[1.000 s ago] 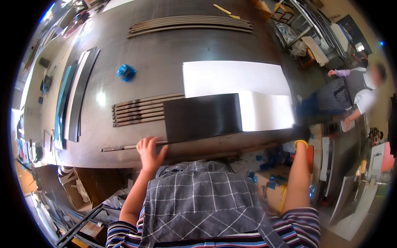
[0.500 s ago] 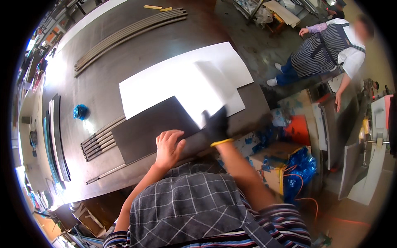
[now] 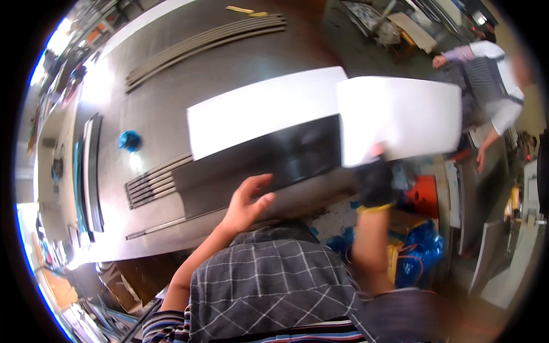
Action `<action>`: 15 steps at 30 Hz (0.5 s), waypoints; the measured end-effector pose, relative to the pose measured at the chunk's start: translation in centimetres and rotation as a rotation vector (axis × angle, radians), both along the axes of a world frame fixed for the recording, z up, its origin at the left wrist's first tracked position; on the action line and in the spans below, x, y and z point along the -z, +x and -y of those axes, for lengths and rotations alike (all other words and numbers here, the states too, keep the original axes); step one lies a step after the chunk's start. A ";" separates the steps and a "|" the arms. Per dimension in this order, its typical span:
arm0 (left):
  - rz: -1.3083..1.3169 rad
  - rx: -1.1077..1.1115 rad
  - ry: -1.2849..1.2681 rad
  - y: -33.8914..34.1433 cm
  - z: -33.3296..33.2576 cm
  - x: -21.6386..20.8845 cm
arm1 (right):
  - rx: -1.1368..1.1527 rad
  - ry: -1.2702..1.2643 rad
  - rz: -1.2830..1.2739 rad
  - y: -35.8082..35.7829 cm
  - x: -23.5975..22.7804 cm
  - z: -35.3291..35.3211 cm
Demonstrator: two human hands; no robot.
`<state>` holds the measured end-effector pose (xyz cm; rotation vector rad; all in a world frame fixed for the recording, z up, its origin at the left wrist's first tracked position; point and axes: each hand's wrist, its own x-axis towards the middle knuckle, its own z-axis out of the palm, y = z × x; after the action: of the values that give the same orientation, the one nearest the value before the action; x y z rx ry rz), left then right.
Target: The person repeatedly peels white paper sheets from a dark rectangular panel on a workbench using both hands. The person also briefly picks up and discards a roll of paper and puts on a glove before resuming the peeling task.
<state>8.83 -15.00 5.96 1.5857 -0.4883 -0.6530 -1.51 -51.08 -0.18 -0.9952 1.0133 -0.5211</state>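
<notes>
My right hand (image 3: 374, 182), in a black glove with a yellow cuff, grips a thin white sheet (image 3: 403, 114) by its near edge. That sheet is raised past the table's right edge, bowed slightly and blurred. Bare and open, my left hand (image 3: 250, 204) hovers by the near edge of a dark sheet (image 3: 274, 154), fingers spread and thumb apart; whether it touches the sheet I cannot tell. Beyond the dark sheet, another white sheet (image 3: 260, 108) lies flat on the metal table (image 3: 166, 114), partly covered by it.
Slim metal rods (image 3: 151, 191) stick out left of the dark sheet. A blue-wrapped bundle (image 3: 130, 141) sits farther left, long grey bars (image 3: 206, 48) at the back. Off the right edge are blue plastic (image 3: 423, 248) and an orange-red panel (image 3: 423, 194). A co-worker (image 3: 492, 86) stands at right.
My right hand has moved right, lifting a white sheet off the stack and uncovering more of the dark sheet. The left hand stays open near the dark sheet. The whole view has shifted.
</notes>
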 end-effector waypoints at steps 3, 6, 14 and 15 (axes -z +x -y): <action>-0.315 -0.104 -0.303 0.5 -3.7 -2.6 | -0.753 -1.027 -0.001 3.5 -3.6 -22.4; -0.267 -0.346 0.020 2.6 -11.7 -2.4 | -1.031 -0.368 0.135 5.3 -6.5 -30.9; 0.714 -0.936 1.365 15.7 -55.7 1.2 | -1.028 -0.692 0.070 4.0 -3.1 -38.8; 0.585 -1.260 1.074 16.6 -58.2 1.7 | -0.997 -0.784 0.087 3.5 -2.9 -39.5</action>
<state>25.42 43.18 4.27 2.6252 0.6194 0.6852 2.01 -11.54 2.74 -1.9757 0.1032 -0.0907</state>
